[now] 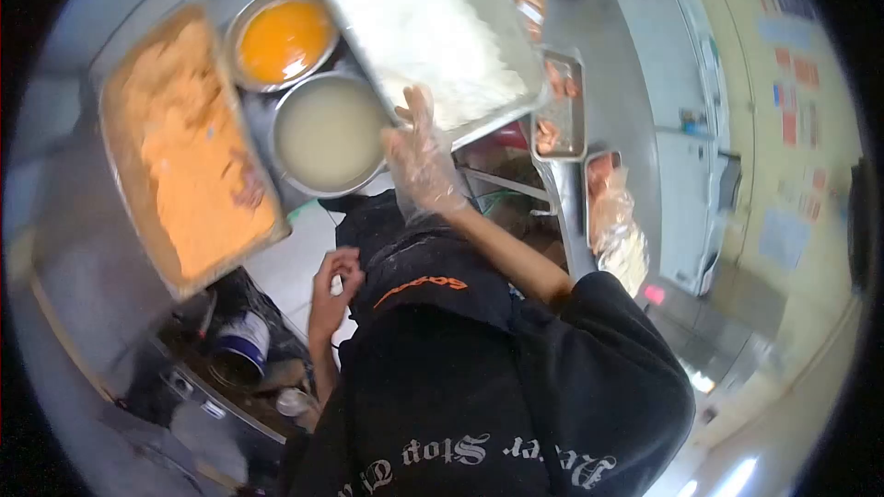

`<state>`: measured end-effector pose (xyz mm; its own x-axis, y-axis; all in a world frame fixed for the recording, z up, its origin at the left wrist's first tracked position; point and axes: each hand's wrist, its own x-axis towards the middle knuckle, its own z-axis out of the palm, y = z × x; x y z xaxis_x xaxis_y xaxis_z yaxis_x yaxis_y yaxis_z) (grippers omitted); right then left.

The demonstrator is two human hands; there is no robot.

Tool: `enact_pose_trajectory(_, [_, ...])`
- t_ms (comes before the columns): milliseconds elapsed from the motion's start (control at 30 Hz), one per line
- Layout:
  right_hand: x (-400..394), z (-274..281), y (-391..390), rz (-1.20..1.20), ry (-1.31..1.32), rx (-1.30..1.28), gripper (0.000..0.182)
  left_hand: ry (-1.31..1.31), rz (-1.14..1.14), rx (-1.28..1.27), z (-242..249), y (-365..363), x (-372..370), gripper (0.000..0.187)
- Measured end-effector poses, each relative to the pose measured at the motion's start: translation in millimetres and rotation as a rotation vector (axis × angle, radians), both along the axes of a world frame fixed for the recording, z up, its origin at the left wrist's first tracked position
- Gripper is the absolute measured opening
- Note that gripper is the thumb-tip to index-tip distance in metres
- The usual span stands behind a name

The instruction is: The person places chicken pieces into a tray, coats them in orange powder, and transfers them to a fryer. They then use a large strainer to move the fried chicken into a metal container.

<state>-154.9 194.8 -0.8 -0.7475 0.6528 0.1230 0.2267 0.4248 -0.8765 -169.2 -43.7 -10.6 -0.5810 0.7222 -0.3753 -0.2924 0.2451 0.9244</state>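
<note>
Right hand point(424, 156): gloved, fingers extended, nothing visibly gripped; at near-left corner of tray point(497, 125) of white powder point(424, 28), contact unclear. Left hand point(336, 285): bare, loosely curled, looks empty, by apron point(442, 262). Probably best: only gloved fingers near food. Bowl point(322, 192) left of tray. Tray's long axis runs away from body, far end leaning left.

Head view, single: worn camera, facing forward and steeply down through a wide, curving lens with darkened corners. Nearest the lens: wearer's black shirt point(626, 359), lower centre. Mid-frame, at close range: left hand point(336, 285) and right hand point(428, 170). Beyond them, across the top: steel counter point(619, 60), seen from above. Farther off, at right edge: wall point(741, 46), bowed and tilted.
</note>
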Motion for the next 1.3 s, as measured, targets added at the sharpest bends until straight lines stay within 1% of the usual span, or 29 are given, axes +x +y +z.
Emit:
enact_pose_trajectory(67, [28, 7, 17, -0.081, 0.081, 0.006, 0.069, 0.162, -0.043, 0.046, 20, 86, 12, 0.021])
enact_pose_trajectory(133, [54, 24, 42, -0.266, 0.027, -0.218, 0.078, 0.45, -0.347, 0.066, 12, 162, 32, 0.018])
enact_pose_trajectory(167, [73, 11, 71, -0.354, -0.021, -0.108, 0.071, 0.453, -0.368, 0.052, 8, 186, 45, 0.018])
enact_pose_trajectory(233, [127, -28, 157, -0.451, -0.066, 0.142, 0.054, 0.45, -0.623, 0.173, -3, 233, 66, 0.017])
enact_pose_trajectory(267, [164, -44, 185, -0.55, -0.189, 0.437, 0.045, 0.404, -0.634, 0.273, -6, 249, 77, 0.016])
enact_pose_trajectory(300, [203, -65, 225, -0.427, -0.491, 0.353, 0.039, 0.401, -0.655, 0.253, -9, 264, 87, 0.016])
enact_pose_trajectory(333, [218, -52, 238, -0.536, -0.459, 0.266, 0.037, 0.324, -0.714, 0.163, -12, 275, 93, 0.016])
enact_pose_trajectory(367, [258, -113, 260, -0.518, -0.384, 0.322, 0.04, 0.253, -0.778, 0.07, -16, 285, 97, 0.016])
enact_pose_trajectory(400, [253, -104, 269, -0.406, -0.631, 0.104, 0.04, 0.232, -0.716, 0.012, -19, 295, 106, 0.015])
enact_pose_trajectory(433, [245, -91, 279, -0.27, -0.865, -0.114, 0.04, 0.234, -0.74, -0.004, -21, 305, 109, 0.015])
enact_pose_trajectory(467, [250, -114, 284, -0.273, -0.865, -0.132, 0.04, 0.205, -0.733, -0.066, -24, 317, 114, 0.016])
enact_pose_trajectory(500, [258, -150, 287, -0.138, -0.754, 0.339, 0.039, 0.176, -0.714, -0.126, -26, 328, 120, 0.016])
enact_pose_trajectory(533, [255, -157, 292, 0.006, -0.604, 0.804, 0.038, 0.18, -0.693, -0.098, -27, 337, 124, 0.017])
enact_pose_trajectory(567, [257, -163, 299, 0.011, -0.597, 0.796, 0.038, 0.181, -0.688, -0.109, -27, 345, 127, 0.017])
enact_pose_trajectory(633, [245, -134, 317, -0.045, -0.849, 0.007, 0.039, 0.121, -0.648, -0.185, -26, 357, 130, 0.017])
enact_pose_trajectory(667, [259, -169, 317, -0.218, -0.596, -0.073, 0.037, 0.124, -0.647, -0.192, -27, 361, 131, 0.017])
enact_pose_trajectory(700, [265, -168, 325, -0.211, -0.593, -0.076, 0.037, 0.149, -0.635, -0.203, -31, 364, 131, 0.016])
enact_pose_trajectory(767, [273, -151, 333, -0.384, -0.231, -0.751, 0.022, 0.166, -0.624, -0.227, -40, 363, 132, 0.016])
enact_pose_trajectory(800, [270, -101, 335, -0.266, 0.041, -0.778, 0.023, 0.175, -0.591, -0.228, -46, 363, 132, 0.015])
enact_pose_trajectory(867, [269, 0, 331, -0.208, 0.289, -1.296, 0.033, 0.159, -0.586, -0.261, -55, 360, 132, 0.013])
enact_pose_trajectory(900, [267, 37, 331, -0.25, 0.292, -1.313, 0.033, 0.138, -0.62, -0.276, -57, 361, 133, 0.013])
enact_pose_trajectory(933, [260, 70, 333, 0.091, 0.66, -1.554, 0.039, 0.124, -0.615, -0.281, -55, 364, 134, 0.013])
enact_pose_trajectory(967, [252, 95, 332, 0.462, 1.055, -1.712, 0.047, 0.111, -0.613, -0.283, -51, 369, 134, 0.014])
enact_pose_trajectory(1000, [244, 109, 319, 0.879, 1.458, -1.768, 0.055, 0.14, -0.652, -0.306, -46, 374, 134, 0.014])
enact_pose_trajectory(1033, [225, 117, 275, 0.526, 1.811, -1.41, 0.05, 0.15, -0.655, -0.325, -44, 378, 137, 0.015])
enact_pose_trajectory(1067, [211, 123, 242, 0.17, 2.064, -0.996, 0.045, 0.135, -0.678, -0.336, -63, 367, 139, 0.014])
enact_pose_trajectory(1100, [216, 125, 244, 0.15, 2.073, -0.966, 0.045, 0.128, -0.691, -0.343, -74, 366, 141, 0.014])
enact_pose_trajectory(1233, [248, 148, 264, 0.405, 1.827, -1.43, 0.035, 0.125, -0.776, -0.446, -67, 369, 142, 0.014])
enact_pose_trajectory(1300, [256, 155, 270, 0.551, 1.673, -1.659, 0.03, 0.16, -0.757, -0.368, -65, 371, 145, 0.014])
